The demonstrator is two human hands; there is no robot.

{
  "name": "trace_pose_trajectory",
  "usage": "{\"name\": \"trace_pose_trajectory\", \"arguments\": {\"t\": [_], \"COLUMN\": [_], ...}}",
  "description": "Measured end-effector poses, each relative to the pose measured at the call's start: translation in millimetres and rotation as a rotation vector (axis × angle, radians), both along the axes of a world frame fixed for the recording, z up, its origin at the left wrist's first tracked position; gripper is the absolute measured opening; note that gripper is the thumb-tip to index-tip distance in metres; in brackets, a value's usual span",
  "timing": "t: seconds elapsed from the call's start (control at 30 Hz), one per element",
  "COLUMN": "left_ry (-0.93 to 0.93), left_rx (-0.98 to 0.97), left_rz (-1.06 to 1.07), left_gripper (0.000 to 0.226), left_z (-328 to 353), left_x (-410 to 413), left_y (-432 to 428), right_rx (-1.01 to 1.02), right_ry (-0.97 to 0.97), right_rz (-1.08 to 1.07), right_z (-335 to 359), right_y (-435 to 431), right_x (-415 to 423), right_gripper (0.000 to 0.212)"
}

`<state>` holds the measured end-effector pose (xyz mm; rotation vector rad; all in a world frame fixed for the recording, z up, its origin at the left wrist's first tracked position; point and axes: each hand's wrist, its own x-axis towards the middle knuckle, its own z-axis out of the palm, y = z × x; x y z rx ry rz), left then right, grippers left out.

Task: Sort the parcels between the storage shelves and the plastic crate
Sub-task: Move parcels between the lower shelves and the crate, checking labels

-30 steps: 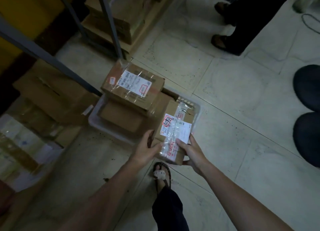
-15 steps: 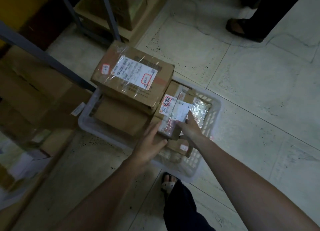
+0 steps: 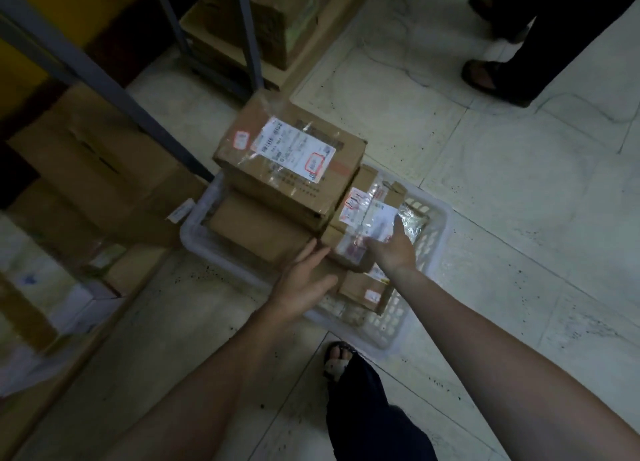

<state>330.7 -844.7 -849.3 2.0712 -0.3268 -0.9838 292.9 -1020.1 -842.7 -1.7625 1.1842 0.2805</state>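
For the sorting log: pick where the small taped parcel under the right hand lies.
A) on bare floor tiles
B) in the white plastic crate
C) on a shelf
B: the small taped parcel sits inside the white plastic crate, beside the stacked cardboard boxes, with the right hand on it.

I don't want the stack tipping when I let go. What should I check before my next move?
1. Small parcel inside the crate: ok, it lies on other parcels there.
2. Right hand off the small parcel: not ok, it rests on the label.
3. Left hand clear: not ok, its fingers touch the parcels' near side.
4. Large box steady on the lower box: cannot tell.
5. Foot clear of the crate: ok, apart from its near corner.
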Motion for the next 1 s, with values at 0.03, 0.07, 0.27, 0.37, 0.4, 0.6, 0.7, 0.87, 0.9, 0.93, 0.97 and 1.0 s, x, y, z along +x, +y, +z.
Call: {"name": "trace_pose_trajectory", "arguments": {"t": [0.03, 0.07, 0.27, 0.37, 0.4, 0.6, 0.7, 0.87, 0.9, 0.93, 0.97, 1.0], "left_ry": [-0.027, -0.053, -0.345, -0.518, -0.559, -0.798, -0.866, -0.904, -0.892, -0.867, -0.838, -0.822], "left_rx": [0.014, 0.033, 0.13, 0.161, 0.166, 0.153, 0.173, 0.161, 0.175, 0.187, 0.207, 0.23], "left_rz": [0.043, 0.071, 0.251, 0.355, 0.381, 0.582, 0.694, 0.979, 1.026, 1.072, 1.11, 1.133], "left_gripper": [0.053, 0.052, 0.049, 0.049, 0.047, 0.035, 0.035, 0.03, 0.03, 0.031, 0.032, 0.032], "left_z": [21.2, 38.5, 181.3, 270.8, 301.7, 465.6, 521.0, 559.2, 561.0, 562.2, 561.9, 561.4], "left_x": [5.2, 9.9, 49.6, 56.1, 54.4, 38.1, 24.3, -18.2, -29.9, -41.3, -54.0, -66.7], "left_y": [13.4, 23.5, 109.7, 163.6, 181.7, 275.5, 330.9, 442.3, 464.5, 486.9, 510.0, 532.4], "right_rx": [-0.056, -0.107, -0.276, -0.312, -0.331, -0.43, -0.397, -0.366, -0.36, -0.358, -0.358, -0.355], "right_ry": [-0.012, -0.033, -0.327, -0.494, -0.554, -0.827, -0.926, -1.01, -1.019, -1.023, -1.025, -1.03], "right_rz": [0.057, 0.1, 0.453, 0.588, 0.622, 0.846, 0.912, 1.078, 1.1, 1.125, 1.16, 1.205], "right_z": [24.4, 44.1, 191.4, 275.7, 304.6, 454.6, 515.9, 581.1, 587.1, 591.5, 593.5, 593.2], "right_y": [7.6, 12.9, 91.9, 159.8, 183.1, 296.7, 352.6, 456.2, 478.9, 503.2, 529.0, 554.9], "right_x": [4.5, 9.3, 83.0, 117.8, 123.2, 123.6, 128.5, 133.1, 129.6, 125.0, 118.6, 111.9], "right_gripper": [0.077, 0.074, 0.061, 0.06, 0.06, 0.056, 0.055, 0.061, 0.058, 0.055, 0.053, 0.053]}}
